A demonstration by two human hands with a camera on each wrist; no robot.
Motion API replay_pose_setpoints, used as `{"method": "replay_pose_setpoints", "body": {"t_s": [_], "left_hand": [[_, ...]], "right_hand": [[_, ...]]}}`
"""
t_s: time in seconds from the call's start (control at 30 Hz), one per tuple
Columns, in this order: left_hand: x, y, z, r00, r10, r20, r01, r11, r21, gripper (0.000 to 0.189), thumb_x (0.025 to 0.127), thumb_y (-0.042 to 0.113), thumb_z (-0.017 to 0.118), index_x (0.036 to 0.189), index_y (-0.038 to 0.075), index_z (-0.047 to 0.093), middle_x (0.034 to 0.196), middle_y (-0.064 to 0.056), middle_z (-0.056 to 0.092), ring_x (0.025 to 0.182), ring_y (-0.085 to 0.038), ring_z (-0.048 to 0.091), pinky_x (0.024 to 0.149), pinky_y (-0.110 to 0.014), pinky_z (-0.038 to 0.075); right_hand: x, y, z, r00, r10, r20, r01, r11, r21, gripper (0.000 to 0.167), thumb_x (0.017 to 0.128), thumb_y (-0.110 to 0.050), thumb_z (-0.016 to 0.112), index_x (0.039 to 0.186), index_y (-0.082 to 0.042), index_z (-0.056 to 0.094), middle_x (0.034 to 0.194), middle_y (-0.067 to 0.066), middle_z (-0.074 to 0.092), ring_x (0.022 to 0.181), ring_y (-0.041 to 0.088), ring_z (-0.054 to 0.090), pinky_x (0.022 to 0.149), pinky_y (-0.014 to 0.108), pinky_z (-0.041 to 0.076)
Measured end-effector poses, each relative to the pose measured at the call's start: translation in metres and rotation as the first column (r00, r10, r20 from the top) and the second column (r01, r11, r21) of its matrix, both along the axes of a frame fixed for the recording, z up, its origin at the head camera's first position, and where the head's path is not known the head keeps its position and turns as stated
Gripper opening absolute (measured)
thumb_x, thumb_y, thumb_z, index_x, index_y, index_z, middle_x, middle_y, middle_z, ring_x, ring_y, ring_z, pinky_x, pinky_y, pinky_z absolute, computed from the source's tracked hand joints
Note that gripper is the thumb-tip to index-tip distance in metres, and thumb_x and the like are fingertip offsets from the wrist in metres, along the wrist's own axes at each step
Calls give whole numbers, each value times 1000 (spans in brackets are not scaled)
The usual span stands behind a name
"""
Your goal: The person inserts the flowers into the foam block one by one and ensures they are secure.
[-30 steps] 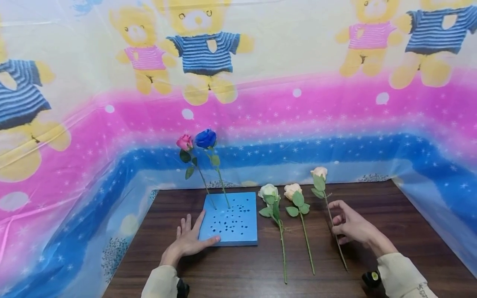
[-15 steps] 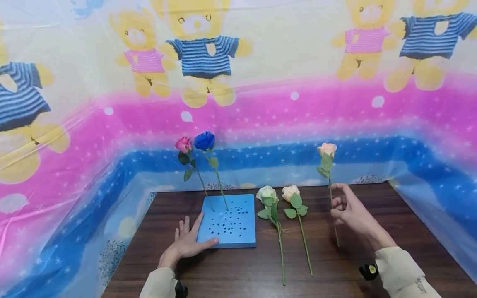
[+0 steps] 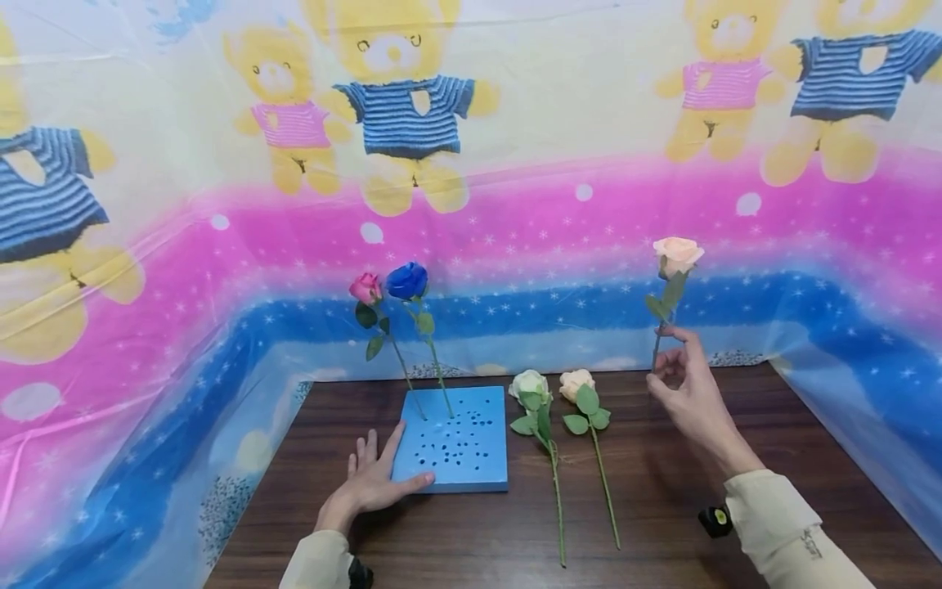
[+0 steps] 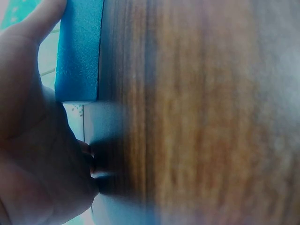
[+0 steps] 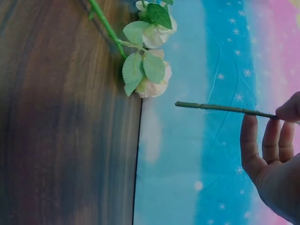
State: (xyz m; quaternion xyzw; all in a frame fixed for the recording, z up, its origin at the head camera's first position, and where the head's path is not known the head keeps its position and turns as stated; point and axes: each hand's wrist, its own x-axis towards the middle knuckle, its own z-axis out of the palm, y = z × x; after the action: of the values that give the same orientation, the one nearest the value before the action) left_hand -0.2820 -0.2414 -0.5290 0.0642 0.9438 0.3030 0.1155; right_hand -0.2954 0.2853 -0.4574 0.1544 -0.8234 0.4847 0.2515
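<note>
My right hand [image 3: 692,401] pinches the stem of a pale peach artificial rose [image 3: 678,255] and holds it upright above the table's far right part. In the right wrist view the lower end of the green stem [image 5: 211,107] sticks out free past the fingers. My left hand [image 3: 374,474] lies with spread fingers against the left edge of a blue foam block [image 3: 471,483], its thumb on the front corner. The left wrist view shows the block's side [image 4: 77,56] beside the palm. A pink rose [image 3: 365,287] and a blue rose [image 3: 407,281] stand in the block, which has many small holes.
To the right of the block, a white rose [image 3: 531,384] and another peach rose [image 3: 577,384] lie on the dark wooden table [image 3: 508,540], stems towards me. A bear-patterned cloth [image 3: 545,213] hangs behind the table and along its sides.
The right hand has lifted the peach rose off the table, raising it and tilting it upright. The left hand has stayed on the block.
</note>
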Motion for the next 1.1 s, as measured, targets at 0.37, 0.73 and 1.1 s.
{"method": "replay_pose_setpoints", "body": {"t_s": [0.37, 0.73, 1.1], "left_hand": [[1, -2, -2, 1000, 7, 8, -7, 1000, 6, 121, 93, 74, 76, 182, 21, 13, 179, -40, -8, 165, -62, -14, 130, -79, -3], [3, -4, -3, 1000, 7, 16, -7, 1000, 0, 122, 93, 76, 76, 182, 21, 13, 179, -41, -7, 165, -62, -14, 129, -80, -2], [0, -3, -2, 1000, 10, 19, -10, 1000, 12, 121, 93, 77, 75, 182, 25, 10, 180, -37, -10, 166, -59, -15, 131, -77, -4]], "right_hand": [[-13, -14, 5, 988, 156, 11, -155, 985, -77, 81, 95, 19, 72, 164, -9, 39, 104, 22, 62, 89, 19, 66, 79, 21, 60], [-28, -46, 4, 972, 221, 75, -212, 971, -111, 81, 96, 19, 72, 164, -10, 40, 106, 27, 63, 89, 21, 68, 72, 28, 64], [-46, -93, 5, 947, 300, 111, -289, 952, -102, 77, 100, 12, 74, 164, -11, 40, 109, 25, 65, 95, 28, 70, 76, 30, 64]]}}
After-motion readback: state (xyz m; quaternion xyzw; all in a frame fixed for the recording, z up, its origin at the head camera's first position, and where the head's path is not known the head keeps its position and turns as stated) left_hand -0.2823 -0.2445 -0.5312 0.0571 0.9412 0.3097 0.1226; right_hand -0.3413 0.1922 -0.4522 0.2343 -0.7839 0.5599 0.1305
